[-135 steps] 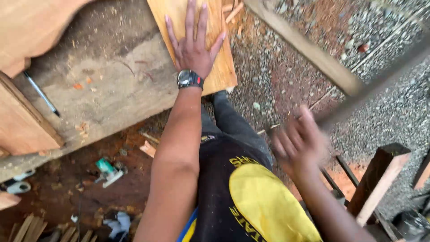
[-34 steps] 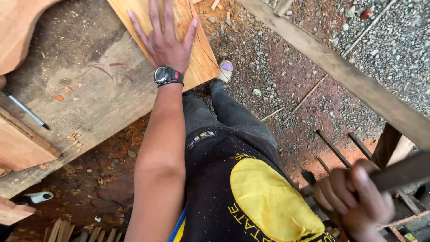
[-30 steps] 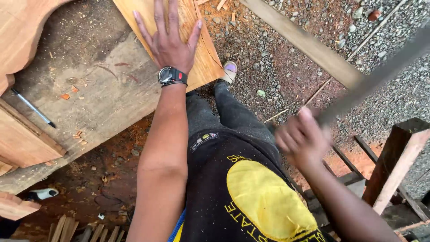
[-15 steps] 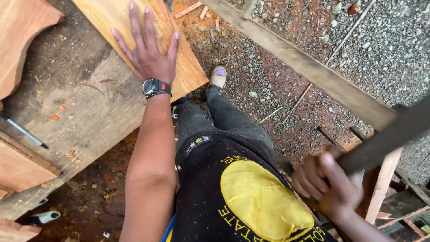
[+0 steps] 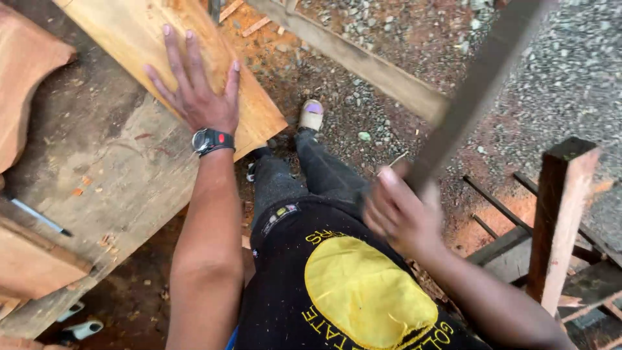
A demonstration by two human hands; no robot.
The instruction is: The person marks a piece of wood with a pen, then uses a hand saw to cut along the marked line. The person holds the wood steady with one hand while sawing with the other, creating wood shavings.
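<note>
My left hand lies flat, fingers spread, on a pale wooden plank that rests on a worn grey workbench. A black wristwatch is on that wrist. My right hand is closed around the handle end of a long dark blade, blurred with motion, which slants up to the right and away from the plank. The plank's near end overhangs the bench edge above my legs.
Shaped reddish boards lie on the bench's left, with a pen-like tool. A long timber rail crosses the gravel ahead. A dark wooden post and a metal frame stand at right. My sandalled foot is on the gravel.
My right hand swings the long blade up and down in repeated strokes; now it is raised in front of my chest. My left hand stays pressed on the plank while my head shifts.
</note>
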